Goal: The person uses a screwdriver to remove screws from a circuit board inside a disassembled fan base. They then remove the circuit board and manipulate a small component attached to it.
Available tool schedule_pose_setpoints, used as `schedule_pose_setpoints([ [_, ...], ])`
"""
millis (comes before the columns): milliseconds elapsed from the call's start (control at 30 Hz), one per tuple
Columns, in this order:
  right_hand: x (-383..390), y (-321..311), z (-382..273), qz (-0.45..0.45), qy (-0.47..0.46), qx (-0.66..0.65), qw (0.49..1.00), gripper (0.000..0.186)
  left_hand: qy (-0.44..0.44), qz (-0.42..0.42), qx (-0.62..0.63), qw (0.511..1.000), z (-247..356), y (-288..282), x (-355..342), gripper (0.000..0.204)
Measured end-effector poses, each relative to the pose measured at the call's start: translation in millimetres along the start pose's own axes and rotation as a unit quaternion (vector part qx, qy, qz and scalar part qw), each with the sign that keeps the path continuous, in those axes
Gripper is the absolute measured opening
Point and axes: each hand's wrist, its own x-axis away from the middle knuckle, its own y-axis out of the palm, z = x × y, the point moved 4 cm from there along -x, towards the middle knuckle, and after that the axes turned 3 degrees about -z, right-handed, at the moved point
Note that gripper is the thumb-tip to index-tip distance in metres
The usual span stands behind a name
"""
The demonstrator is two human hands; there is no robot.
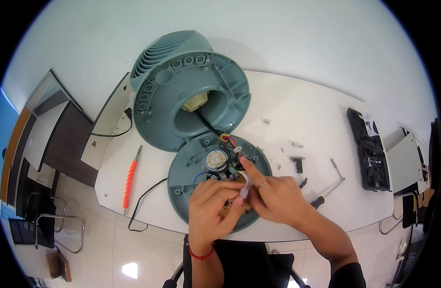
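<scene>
A round grey-green fan base lies opened on the table, its inside facing up. Over its near half, a small white plastic piece sits between my two hands. My left hand pinches at it with thumb and fingers. From the other side my right hand, with a ring on one finger, grips near the same piece, its index finger reaching toward the wire connectors. Beneath them a brown circuit board is partly covered. A round silver motor and a coloured wire bundle are just beyond.
The fan's grey-green upper housing leans behind, joined by a black cable. An orange-handled screwdriver lies left, beside a power cord. At right lie another screwdriver, a black part, loose screws, and an open black toolbox.
</scene>
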Motion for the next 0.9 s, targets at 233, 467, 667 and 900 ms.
schedule_pose_setpoints([
  [233,0.2,1.2,0.9,0.009,-0.002,-0.007,1.0,0.081,0.002,0.002,-0.004,1.0,0.9,-0.5,-1.0,0.006],
  [467,-1.5,-1.2,-0.8,0.002,0.001,-0.004,1.0,0.08,0.003,0.003,0.0,1.0,-0.4,-0.4,-0.5,0.006],
  [667,-0.4,-1.5,-0.2,0.013,-0.009,-0.004,1.0,0.08,0.001,0.001,-0.002,1.0,0.9,-0.1,-1.1,0.006],
  [900,0.0,-1.1,-0.4,0.009,-0.006,-0.002,1.0,0.081,-0.001,0.0,-0.002,1.0,-0.7,0.3,-0.3,0.006],
])
